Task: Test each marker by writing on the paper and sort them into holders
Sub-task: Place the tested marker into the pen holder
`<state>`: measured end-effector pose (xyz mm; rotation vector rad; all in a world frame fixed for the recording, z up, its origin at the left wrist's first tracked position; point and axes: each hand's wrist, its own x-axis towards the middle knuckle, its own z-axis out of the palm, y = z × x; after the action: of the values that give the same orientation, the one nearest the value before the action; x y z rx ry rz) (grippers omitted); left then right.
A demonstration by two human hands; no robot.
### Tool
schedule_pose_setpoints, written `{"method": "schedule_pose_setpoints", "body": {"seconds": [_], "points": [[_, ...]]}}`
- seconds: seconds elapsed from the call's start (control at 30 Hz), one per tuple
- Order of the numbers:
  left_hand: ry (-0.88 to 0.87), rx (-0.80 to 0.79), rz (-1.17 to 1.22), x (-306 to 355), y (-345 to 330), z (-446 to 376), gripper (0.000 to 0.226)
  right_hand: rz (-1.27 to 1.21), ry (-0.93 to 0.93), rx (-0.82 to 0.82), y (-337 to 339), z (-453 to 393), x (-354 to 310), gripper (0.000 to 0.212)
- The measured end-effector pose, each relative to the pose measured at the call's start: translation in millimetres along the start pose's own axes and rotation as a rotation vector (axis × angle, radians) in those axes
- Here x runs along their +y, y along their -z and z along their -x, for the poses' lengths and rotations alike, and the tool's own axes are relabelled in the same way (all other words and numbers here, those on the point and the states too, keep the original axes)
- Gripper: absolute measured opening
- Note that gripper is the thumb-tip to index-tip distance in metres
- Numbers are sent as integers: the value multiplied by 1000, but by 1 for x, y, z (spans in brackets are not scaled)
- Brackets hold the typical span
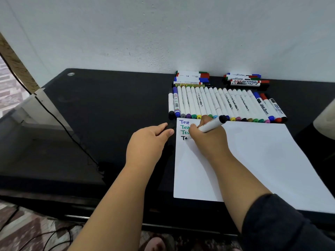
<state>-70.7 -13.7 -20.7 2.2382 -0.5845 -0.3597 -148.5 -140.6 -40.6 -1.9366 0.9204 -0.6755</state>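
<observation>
With the right hand gripping the black marker at the paper's ten o'clock corner, finish the fourth word steadily while left-hand fingers pinch its cap.

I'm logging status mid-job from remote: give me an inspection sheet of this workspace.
Surface: black table against a white wall.
Job's things: paper with three coloured "Test" lines and a black fourth begun; row of markers; two marker piles behind.
Clutter: pale object at right edge, cut off.
Grippers: right hand writes with a black marker; left hand holds a dark object, probably its cap.
Cables: black cable across the table's left.
Surroundings: patterned floor.
</observation>
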Motion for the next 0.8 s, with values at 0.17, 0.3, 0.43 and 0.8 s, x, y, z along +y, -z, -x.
{"method": "schedule_pose_setpoints", "body": {"seconds": [0.17,0.3,0.43,0.8], "points": [[-1,3,16,0,0,1,37,15,8,-2,0,1,1,29],[4,-2,9,1,1,2,38,-9,0,29,1,1,1,32],[4,-12,8,1,0,1,38,-2,12,30,1,2,0,32],[6,-21,3,2,0,1,38,-30,-24,59,3,4,-2,33]]}}
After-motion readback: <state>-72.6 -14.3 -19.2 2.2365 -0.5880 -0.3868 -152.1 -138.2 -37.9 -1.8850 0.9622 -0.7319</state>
